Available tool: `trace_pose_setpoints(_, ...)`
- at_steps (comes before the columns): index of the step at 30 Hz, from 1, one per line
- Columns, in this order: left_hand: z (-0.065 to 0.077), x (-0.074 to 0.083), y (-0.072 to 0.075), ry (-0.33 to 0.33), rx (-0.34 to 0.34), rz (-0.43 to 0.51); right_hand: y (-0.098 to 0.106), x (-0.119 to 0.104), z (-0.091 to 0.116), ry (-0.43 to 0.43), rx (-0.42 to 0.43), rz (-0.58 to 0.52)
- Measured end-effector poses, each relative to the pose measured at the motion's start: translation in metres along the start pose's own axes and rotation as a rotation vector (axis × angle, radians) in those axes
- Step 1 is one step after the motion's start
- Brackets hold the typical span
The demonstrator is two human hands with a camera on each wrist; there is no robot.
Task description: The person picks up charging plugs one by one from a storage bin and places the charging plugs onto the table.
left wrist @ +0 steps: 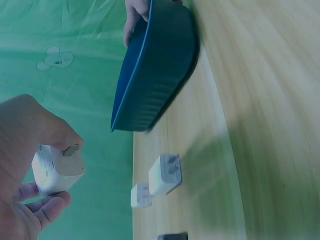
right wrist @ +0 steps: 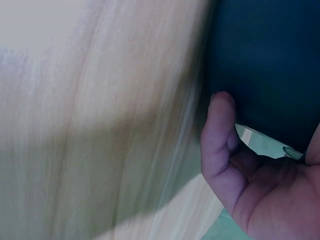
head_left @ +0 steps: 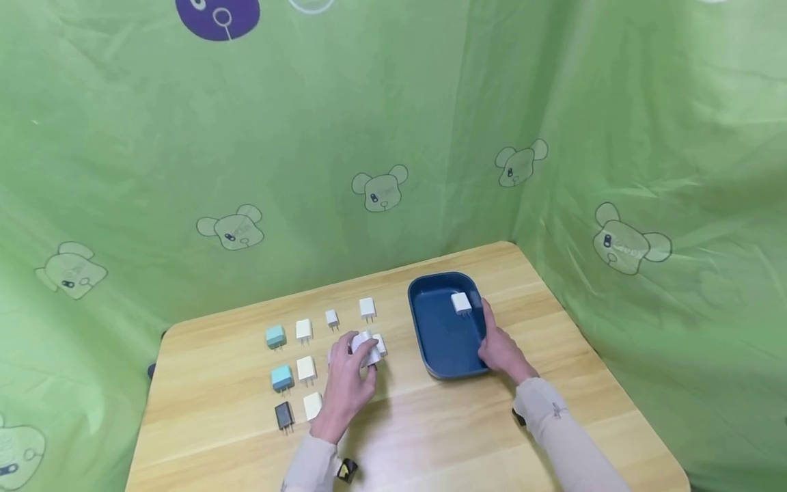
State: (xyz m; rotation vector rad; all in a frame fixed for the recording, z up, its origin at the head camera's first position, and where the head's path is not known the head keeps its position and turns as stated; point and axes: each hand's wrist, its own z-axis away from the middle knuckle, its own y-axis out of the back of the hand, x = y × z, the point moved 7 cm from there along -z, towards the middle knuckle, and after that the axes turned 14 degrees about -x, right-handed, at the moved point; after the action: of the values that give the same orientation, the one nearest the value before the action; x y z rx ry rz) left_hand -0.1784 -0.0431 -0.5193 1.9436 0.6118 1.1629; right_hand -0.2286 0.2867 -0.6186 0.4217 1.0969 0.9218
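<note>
My left hand (head_left: 350,383) pinches a white plug charger (left wrist: 59,172) between thumb and fingers, above the table. In the left wrist view its prongs are partly covered by the thumb. To the right, my right hand (head_left: 505,350) grips the side wall of a dark blue tray (head_left: 451,374). One finger (right wrist: 220,125) presses on the tray's outside in the right wrist view. A white charger (head_left: 460,303) lies inside the tray near its right wall. Another white charger (head_left: 380,345) sits on the table just behind the left hand, partly hidden.
Charger rows stand on the wooden table (head_left: 209,383) left of the tray: teal chargers (head_left: 281,377), cream ones (head_left: 305,369), a black one (head_left: 283,415), a small white one (head_left: 332,318) and a white one (head_left: 367,307). Green curtains (head_left: 295,137) hang behind and beside the table.
</note>
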Motion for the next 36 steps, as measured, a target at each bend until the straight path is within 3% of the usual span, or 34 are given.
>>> trace_pose_setpoints(14,0.026,-0.019,-0.002,0.047,-0.033,-0.016,-0.002,0.002,0.001,0.011,0.007,0.000)
trace_pose_setpoints(24,0.035,-0.031,-0.007,0.106,-0.123,-0.023,0.002,0.001,0.000,0.016,0.011,0.000)
trace_pose_setpoints(36,0.045,-0.036,-0.016,0.092,-0.163,-0.057,0.004,-0.005,0.004,0.034,0.019,0.006)
